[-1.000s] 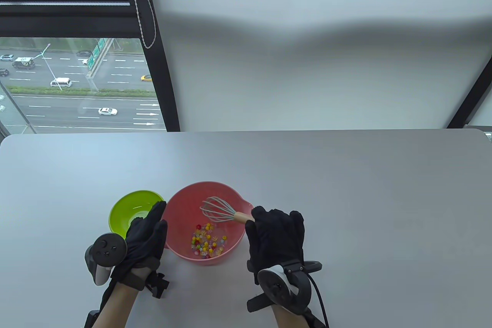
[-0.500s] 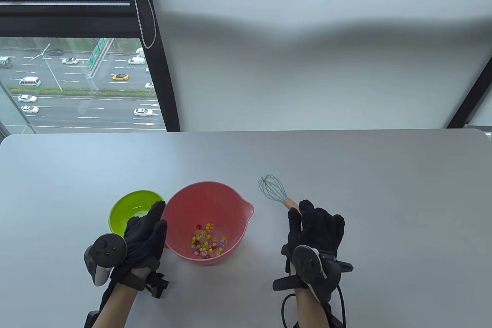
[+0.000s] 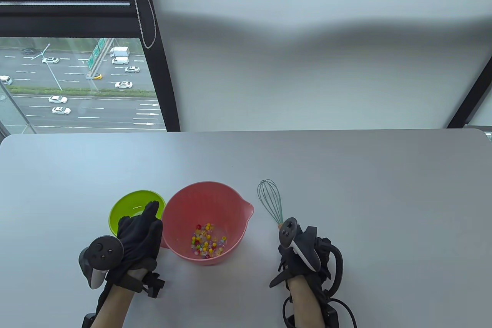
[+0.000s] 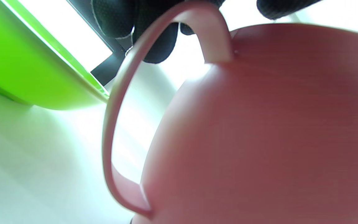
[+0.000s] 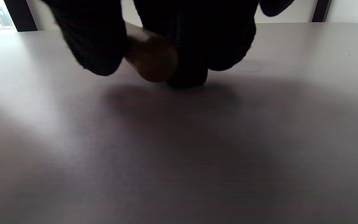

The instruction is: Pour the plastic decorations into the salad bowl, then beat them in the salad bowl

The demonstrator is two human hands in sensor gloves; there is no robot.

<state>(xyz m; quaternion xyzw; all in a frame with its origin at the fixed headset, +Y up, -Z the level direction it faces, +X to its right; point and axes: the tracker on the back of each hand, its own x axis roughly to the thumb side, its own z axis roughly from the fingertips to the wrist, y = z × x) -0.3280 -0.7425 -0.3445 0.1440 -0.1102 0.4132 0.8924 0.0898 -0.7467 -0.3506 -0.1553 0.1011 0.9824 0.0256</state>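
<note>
Decorations (image 3: 207, 241) are already in the pink salad bowl (image 3: 180, 205). The bowl's handle is steadied by the left hand (image 3: 136, 237), fingers straight. The whisk (image 3: 270, 201) handle is gripped by the right hand (image 3: 303, 255), low over the table (image 3: 384, 189). Risk: if released carelessly, the whisk could roll away.

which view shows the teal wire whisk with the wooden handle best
The table view: the teal wire whisk with the wooden handle lies in full beside the pink bowl. The right wrist view shows only its blurred handle end; the left wrist view shows none.

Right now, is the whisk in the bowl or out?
Out: the whisk lies on the table, right of the bowl.
</note>
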